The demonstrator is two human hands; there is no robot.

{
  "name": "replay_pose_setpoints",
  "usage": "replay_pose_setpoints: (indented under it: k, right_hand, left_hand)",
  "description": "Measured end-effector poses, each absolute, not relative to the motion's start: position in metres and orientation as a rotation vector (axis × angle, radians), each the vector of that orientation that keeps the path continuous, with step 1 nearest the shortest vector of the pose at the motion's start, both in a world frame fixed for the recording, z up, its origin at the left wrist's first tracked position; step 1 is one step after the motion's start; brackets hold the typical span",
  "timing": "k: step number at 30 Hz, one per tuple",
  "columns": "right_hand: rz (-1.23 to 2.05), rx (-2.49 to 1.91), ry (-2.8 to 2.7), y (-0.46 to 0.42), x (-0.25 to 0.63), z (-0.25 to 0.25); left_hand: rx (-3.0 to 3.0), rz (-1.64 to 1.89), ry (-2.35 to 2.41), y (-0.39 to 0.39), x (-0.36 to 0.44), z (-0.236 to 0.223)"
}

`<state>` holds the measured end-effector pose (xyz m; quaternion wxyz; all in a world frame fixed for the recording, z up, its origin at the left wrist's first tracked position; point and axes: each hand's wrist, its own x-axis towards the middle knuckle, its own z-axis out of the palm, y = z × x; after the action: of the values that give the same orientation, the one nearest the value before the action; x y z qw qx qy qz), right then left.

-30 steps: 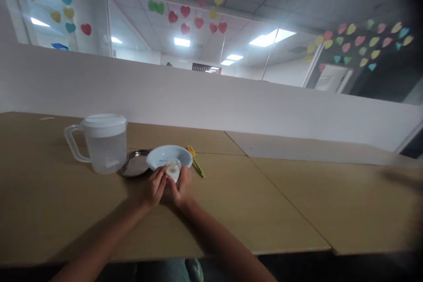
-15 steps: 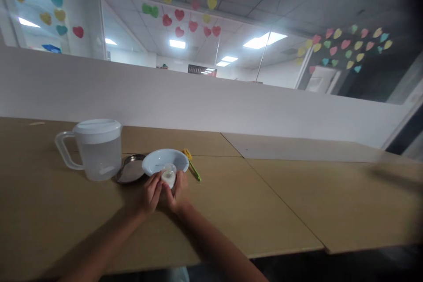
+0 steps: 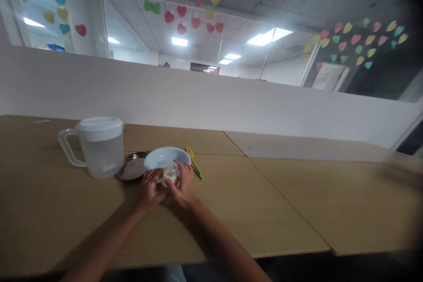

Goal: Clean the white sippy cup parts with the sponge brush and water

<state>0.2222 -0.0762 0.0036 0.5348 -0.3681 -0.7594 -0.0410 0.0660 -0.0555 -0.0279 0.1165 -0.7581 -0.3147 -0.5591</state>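
A small clear container with something whitish in it is held in front of me, just at the near rim of a pale bowl. My right hand grips it, with the thumb on the near side and the fingers round the far right. On the other side my left hand has its fingers curled in against the container's lower left. What the left fingertips hold is partly hidden. A shallow metal dish sits beside the bowl on the left.
A lidded clear pitcher with liquid in it stands left of the dish. A brush-like tool with a green handle and yellow head lies right of the bowl. The brown table has seams and a near edge; a white wall rises behind it.
The right fingers have risen higher around the container, and the hands have shifted slightly apart. The whole view has moved a little, sliding the scene to the right.
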Motion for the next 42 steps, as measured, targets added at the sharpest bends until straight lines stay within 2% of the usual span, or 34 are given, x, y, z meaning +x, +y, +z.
replay_pose_setpoints:
  k: [9, 26, 33, 38, 42]
  right_hand:
    - [0.025, -0.891, -1.745, -0.075, 0.219, -0.003]
    - [0.065, -0.925, -1.74, -0.081, 0.223, 0.014]
    - [0.092, -0.679, -1.557, -0.084, 0.225, 0.015]
    - [0.16, -0.888, -1.159, -0.069, 0.235, 0.022]
    - [0.241, -0.996, -1.199, -0.048, 0.244, 0.015]
  left_hand:
    - [-2.199, -1.666, -0.869, -0.055, 0.071, -0.03]
    - [-2.27, -1.634, -0.905, -0.062, 0.071, -0.024]
    - [-2.217, -1.644, -0.875, -0.057, 0.071, -0.027]
    - [-2.229, -1.577, -0.913, -0.059, 0.069, -0.024]
    - [-2.224, -1.55, -0.906, -0.059, 0.067, -0.023]
